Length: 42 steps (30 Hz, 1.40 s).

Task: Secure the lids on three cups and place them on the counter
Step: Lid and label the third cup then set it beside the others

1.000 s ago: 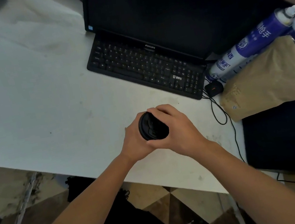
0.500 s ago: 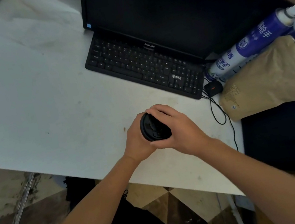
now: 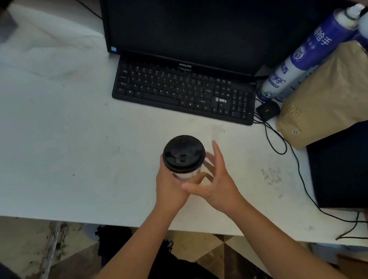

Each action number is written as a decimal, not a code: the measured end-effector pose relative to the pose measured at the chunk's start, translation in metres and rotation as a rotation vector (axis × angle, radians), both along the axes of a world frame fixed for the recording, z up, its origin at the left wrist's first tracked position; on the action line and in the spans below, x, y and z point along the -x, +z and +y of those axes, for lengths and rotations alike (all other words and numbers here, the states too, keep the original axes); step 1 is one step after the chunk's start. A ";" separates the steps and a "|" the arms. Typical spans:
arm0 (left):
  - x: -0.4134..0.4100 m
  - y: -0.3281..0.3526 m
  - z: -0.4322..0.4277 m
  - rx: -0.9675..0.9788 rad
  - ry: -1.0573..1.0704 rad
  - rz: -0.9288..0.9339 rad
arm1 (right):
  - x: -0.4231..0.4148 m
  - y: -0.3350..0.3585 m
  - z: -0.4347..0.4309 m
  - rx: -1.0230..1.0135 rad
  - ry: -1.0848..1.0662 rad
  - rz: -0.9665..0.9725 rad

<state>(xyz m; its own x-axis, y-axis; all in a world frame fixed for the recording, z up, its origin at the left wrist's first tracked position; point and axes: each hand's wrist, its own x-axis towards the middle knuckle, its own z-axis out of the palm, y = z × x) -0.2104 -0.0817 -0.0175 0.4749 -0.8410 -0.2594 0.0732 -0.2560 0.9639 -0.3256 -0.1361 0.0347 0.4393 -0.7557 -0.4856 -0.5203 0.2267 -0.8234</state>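
Observation:
A white paper cup [image 3: 187, 175] with a black lid [image 3: 183, 153] on top stands upright near the front edge of the white counter [image 3: 43, 144]. My left hand [image 3: 170, 188] is wrapped around the cup's left side. My right hand [image 3: 215, 180] is just right of the cup, fingers spread and lifted off the lid, its thumb near the cup's front wall. The cup's base is hidden behind my hands. No other cups are in view.
A black keyboard [image 3: 181, 90] and a dark monitor [image 3: 218, 17] sit behind the cup. A blue spray can [image 3: 299, 57], a brown paper bag [image 3: 337, 92], a black mouse [image 3: 267, 109] and cables [image 3: 298, 168] lie to the right. A dark box [image 3: 364, 161] fills the right edge.
My right hand has come off the lid, where it pressed before, and opened beside the cup. The lid now shows fully. My left hand kept its hold.

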 end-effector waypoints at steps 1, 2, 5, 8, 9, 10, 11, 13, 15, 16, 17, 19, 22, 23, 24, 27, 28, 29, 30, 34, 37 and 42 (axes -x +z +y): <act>-0.002 0.002 0.004 -0.013 -0.029 0.088 | 0.003 0.000 0.003 -0.087 -0.006 -0.032; -0.003 0.007 0.009 -0.013 -0.073 0.144 | 0.005 0.001 0.006 -0.148 -0.009 -0.083; -0.008 0.029 0.023 -0.049 -0.306 0.094 | 0.005 0.006 0.008 -0.157 -0.009 -0.158; -0.037 0.053 0.034 -0.084 -0.449 0.152 | 0.007 0.015 0.004 -0.176 0.048 -0.147; -0.048 0.064 0.035 -0.056 -0.472 0.178 | 0.009 0.018 0.002 -0.185 0.077 -0.130; -0.058 0.076 0.034 -0.018 -0.494 0.199 | 0.009 0.022 0.001 -0.185 0.118 -0.106; -0.063 0.089 0.032 0.010 -0.516 0.154 | 0.009 0.025 0.000 -0.173 0.175 -0.093; -0.062 0.112 0.024 0.017 -0.535 -0.129 | 0.004 0.032 -0.001 -0.129 0.280 -0.099; -0.054 0.122 0.017 0.026 -0.550 -0.504 | -0.006 0.037 0.000 -0.057 0.332 -0.134; -0.051 0.123 0.015 0.052 -0.560 -0.643 | -0.010 0.039 0.000 -0.013 0.339 -0.156; -0.048 0.121 0.013 0.078 -0.563 -0.730 | -0.014 0.038 0.000 0.026 0.332 -0.175; -0.045 0.116 0.012 0.102 -0.535 -0.778 | -0.017 0.036 0.001 0.068 0.290 -0.182; -0.039 0.113 0.015 0.131 -0.448 -0.794 | -0.018 0.029 0.006 0.102 0.233 -0.142; -0.037 0.112 0.016 0.137 -0.423 -0.797 | -0.019 0.028 0.008 0.120 0.212 -0.131; -0.035 0.112 0.017 0.143 -0.397 -0.801 | -0.019 0.027 0.010 0.143 0.198 -0.119; -0.032 0.110 0.020 0.162 -0.314 -0.833 | -0.021 0.032 0.015 0.221 0.176 -0.088; -0.030 0.110 0.021 0.163 -0.289 -0.838 | -0.021 0.034 0.016 0.238 0.170 -0.079; -0.029 0.109 0.021 0.161 -0.267 -0.841 | -0.021 0.036 0.017 0.253 0.169 -0.070; -0.027 0.109 0.021 0.157 -0.248 -0.844 | -0.022 0.038 0.017 0.270 0.173 -0.054; -0.023 0.113 0.019 0.120 -0.163 -0.817 | -0.028 0.043 0.016 0.319 0.178 -0.015; -0.020 0.115 0.016 0.077 -0.110 -0.784 | -0.030 0.044 0.015 0.333 0.149 -0.045; -0.015 0.120 0.007 0.000 -0.038 -0.769 | -0.034 0.043 0.012 0.306 0.077 -0.122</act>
